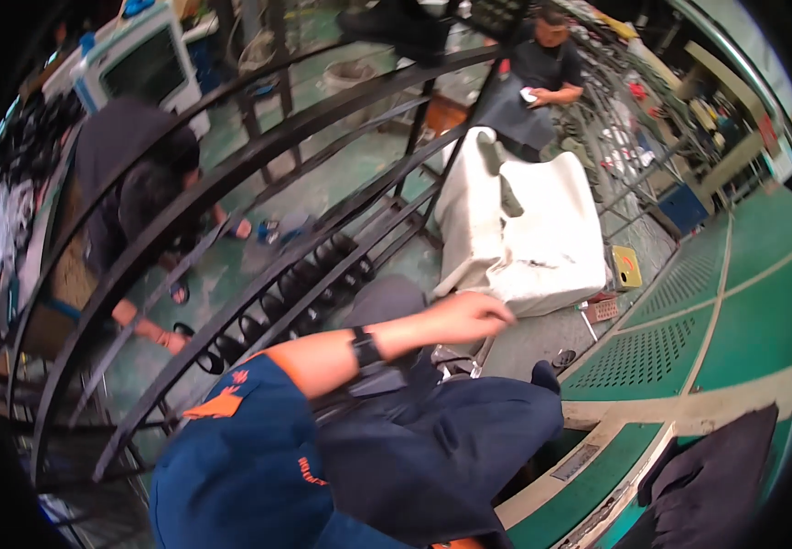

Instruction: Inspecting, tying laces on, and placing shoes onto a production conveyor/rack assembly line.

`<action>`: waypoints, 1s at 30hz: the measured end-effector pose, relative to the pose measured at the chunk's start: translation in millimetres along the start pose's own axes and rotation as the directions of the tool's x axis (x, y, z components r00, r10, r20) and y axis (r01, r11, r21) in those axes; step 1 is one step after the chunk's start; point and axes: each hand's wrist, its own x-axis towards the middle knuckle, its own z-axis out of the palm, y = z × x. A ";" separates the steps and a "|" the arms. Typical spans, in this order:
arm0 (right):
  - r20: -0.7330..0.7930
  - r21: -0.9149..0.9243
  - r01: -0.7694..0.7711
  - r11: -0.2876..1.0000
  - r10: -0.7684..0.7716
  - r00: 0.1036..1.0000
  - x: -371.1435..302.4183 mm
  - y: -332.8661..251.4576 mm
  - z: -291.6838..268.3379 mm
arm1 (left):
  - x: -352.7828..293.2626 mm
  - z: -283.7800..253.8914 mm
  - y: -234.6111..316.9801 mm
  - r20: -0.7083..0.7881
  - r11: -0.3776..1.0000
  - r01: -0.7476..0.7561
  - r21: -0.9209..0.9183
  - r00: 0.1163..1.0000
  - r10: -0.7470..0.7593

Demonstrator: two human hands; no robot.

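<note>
My left hand (465,318) reaches across above my lap, with a dark watch (365,348) on its wrist. Its fingers are loosely bent and look slightly apart, and I see nothing held in them. Just beyond the fingertips stands a large bulky thing under a white cover (542,229); the hand appears in front of it, and contact cannot be made out. Below lie my legs in dark trousers (451,430). My right hand is outside the picture.
Curved black metal rails (231,169) cross the left, with a row of black shoes (290,288) behind. One person (140,183) bends down at left; another (547,73) sits at the far right. Green machine panels (762,311) stand at right, with a dark cloth (711,476) over them.
</note>
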 end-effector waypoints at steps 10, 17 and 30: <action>0.224 0.740 -0.050 0.671 -0.176 0.959 -29.7 -137.9 123.5 | 26.2 120.9 157.4 0.242 0.690 -0.226 -0.688 0.824 0.512; 0.362 0.926 -0.378 0.000 -0.289 0.886 -79.5 -300.3 248.8 | -35.9 76.0 111.5 0.267 0.747 0.191 -0.637 0.964 -0.019; 0.828 0.383 -0.922 0.048 -0.461 0.320 -191.5 -384.0 218.5 | -88.1 46.1 14.7 0.277 0.931 0.114 -0.348 0.961 -0.014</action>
